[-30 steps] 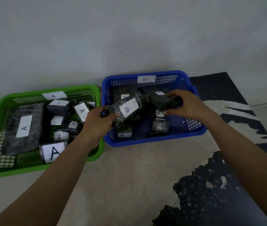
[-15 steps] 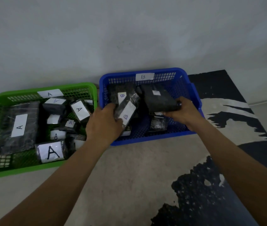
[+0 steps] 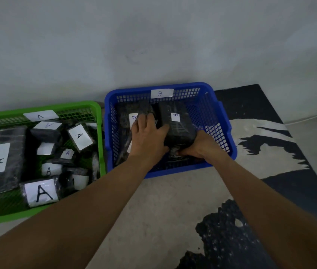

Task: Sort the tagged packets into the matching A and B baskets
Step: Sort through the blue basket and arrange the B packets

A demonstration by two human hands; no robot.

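Looks near done: left hand [image 3: 147,137] pressing flat, right hand [image 3: 199,147] gripping black plastic-wrapped B-tagged packet [image 3: 177,124] at front edge of blue mesh basket [image 3: 182,170].

Left edge crops the green basket [image 3: 76,105].

The pale, bare floor [image 3: 153,210] runs back to a grey wall [image 3: 153,45]. Two mesh baskets stand directly on it, side by side at the foot of the wall: a green basket [image 3: 72,106] tagged A on the left and a blue basket [image 3: 182,169] tagged B just beside it, their near walls almost touching. To the right lies a black mat [image 3: 299,191] with pale patches; the blue basket's right side reaches its edge. A thin cable [image 3: 308,117] runs along the far right floor edge.
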